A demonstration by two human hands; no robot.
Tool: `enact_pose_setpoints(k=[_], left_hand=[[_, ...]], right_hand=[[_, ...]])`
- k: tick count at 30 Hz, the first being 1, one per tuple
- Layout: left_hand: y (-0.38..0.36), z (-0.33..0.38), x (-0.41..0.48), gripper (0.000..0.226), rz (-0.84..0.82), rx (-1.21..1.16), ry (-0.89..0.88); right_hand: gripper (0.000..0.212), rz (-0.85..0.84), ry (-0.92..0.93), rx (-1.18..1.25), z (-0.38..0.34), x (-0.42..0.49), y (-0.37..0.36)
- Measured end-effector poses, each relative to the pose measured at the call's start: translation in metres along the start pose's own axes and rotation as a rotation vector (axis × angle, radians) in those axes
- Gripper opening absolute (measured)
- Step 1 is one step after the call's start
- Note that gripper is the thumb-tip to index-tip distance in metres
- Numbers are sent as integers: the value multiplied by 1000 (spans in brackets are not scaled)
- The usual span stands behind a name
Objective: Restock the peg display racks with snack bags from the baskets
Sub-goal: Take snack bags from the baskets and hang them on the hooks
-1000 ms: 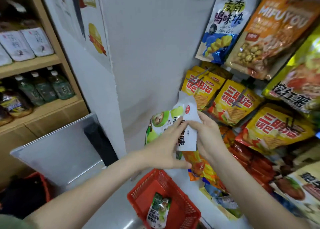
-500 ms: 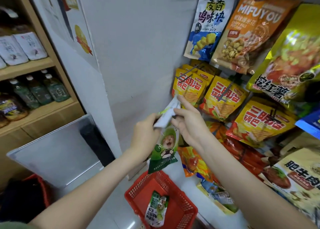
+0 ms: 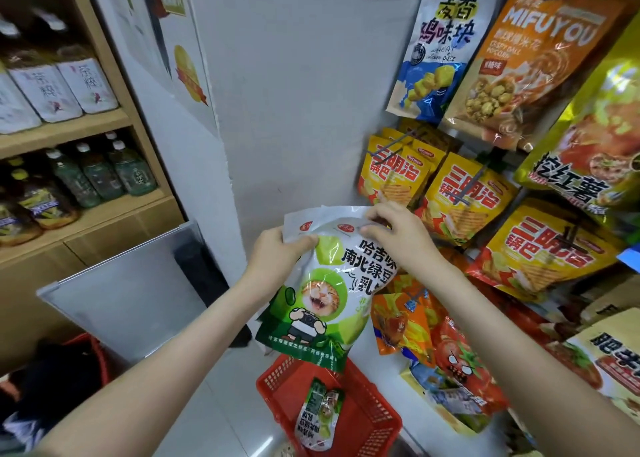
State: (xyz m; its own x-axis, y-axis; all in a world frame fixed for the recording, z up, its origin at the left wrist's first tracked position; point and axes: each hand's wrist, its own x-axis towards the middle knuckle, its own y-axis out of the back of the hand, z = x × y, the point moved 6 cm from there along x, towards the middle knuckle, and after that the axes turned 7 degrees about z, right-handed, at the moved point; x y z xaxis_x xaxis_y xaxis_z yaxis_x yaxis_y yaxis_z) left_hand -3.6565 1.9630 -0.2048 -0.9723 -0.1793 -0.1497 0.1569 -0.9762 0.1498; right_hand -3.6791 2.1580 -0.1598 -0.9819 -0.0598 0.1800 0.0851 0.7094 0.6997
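Moved: cat-print snack bags (image 3: 322,301) were turned face-on since the earlier frame.
Held: two, their tops pinched by left hand (image 3: 277,252) and right hand (image 3: 398,235).
Below: one red basket (image 3: 277,378), in which one small green pouch (image 3: 320,415) was left.

We are looking down at our own two bare arms and hands.
Our left forearm (image 3: 166,370) and right forearm (image 3: 502,346) are showing bare right to the frame's lower corners, smooth and slender, narrowing toward the wrists. Our left hand (image 3: 277,254) and right hand (image 3: 401,240) are showing bare knuckles and fingers; the wide lens is stretching both arms near the edges.
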Motion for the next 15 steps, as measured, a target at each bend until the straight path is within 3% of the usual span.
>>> enact_pose_setpoints(k=[7, 12, 15], left_hand=[[-2, -1, -2, 7, -77, -3, -7], [-4, 0, -3, 7, -106, 4, -10], [-5, -2, -5, 8, -119, 3, -7]], right_hand=[[11, -10, -19, 36, 8, -9, 0], [12, -168, -75, -25, 12, -17, 2], [10, -168, -117, 7, 13, -23, 6]])
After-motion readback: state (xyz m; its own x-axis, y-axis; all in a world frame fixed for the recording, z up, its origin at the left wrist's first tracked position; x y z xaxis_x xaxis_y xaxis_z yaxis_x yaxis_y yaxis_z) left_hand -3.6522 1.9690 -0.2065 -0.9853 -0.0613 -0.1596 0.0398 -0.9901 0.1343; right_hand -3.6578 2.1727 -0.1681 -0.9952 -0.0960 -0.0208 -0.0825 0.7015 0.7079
